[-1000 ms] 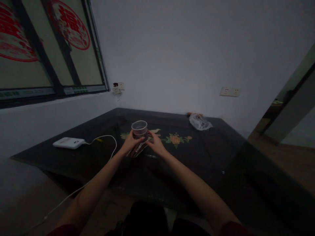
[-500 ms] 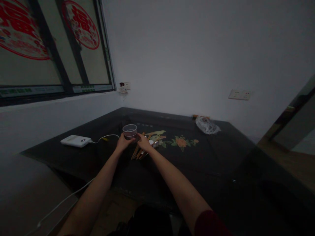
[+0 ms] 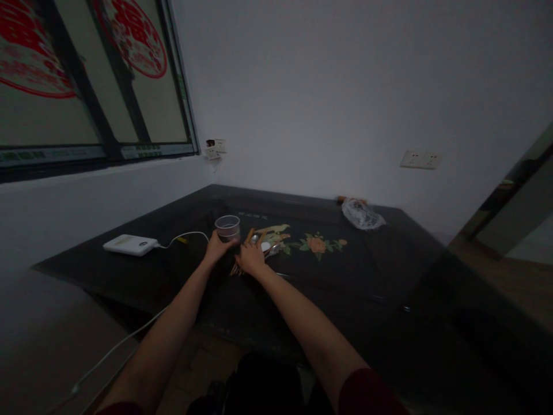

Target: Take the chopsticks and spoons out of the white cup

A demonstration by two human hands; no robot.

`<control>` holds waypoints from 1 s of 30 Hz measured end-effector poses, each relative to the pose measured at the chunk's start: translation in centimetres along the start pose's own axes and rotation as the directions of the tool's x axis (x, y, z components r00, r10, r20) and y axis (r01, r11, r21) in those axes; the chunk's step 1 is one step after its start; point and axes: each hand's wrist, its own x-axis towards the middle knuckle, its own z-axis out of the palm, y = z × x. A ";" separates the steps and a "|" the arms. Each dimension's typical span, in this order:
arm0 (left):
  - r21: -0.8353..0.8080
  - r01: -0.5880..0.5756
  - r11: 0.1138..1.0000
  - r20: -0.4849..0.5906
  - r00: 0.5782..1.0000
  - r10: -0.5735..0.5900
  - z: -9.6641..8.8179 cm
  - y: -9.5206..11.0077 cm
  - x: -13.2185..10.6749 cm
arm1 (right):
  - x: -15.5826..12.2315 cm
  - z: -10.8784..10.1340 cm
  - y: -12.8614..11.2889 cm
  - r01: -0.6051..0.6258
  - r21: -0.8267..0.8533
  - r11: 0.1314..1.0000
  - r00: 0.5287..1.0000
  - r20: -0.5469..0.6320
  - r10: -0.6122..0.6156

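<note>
My left hand (image 3: 216, 249) is closed around the near left side of a clear plastic cup (image 3: 227, 226), which stands upright on the dark tabletop. To its right, my right hand (image 3: 252, 257) lies over several wooden chopsticks (image 3: 235, 270), fingers curled down onto them. Chopstick ends stick out on both sides of that hand. Just beyond its fingers are metal spoons (image 3: 274, 249) and a small white round piece (image 3: 265, 246), partly covered by the hand. The dim light hides how firmly the fingertips grip.
A white power bank (image 3: 130, 245) with a white cable (image 3: 184, 238) lies at the left of the black table (image 3: 337, 300). A crumpled clear plastic bag (image 3: 362, 214) sits at the back right by the wall. The window is on the left.
My right hand has left the cup and moved right and down onto the chopsticks. The left hand stays on the cup. The view has shifted slightly.
</note>
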 end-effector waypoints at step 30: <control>0.059 -0.527 0.848 -0.205 0.825 0.527 0.2 4.5 -4.1 | -6.3 -4.8 4.3 0.053 0.150 0.987 0.982 -0.186 -0.024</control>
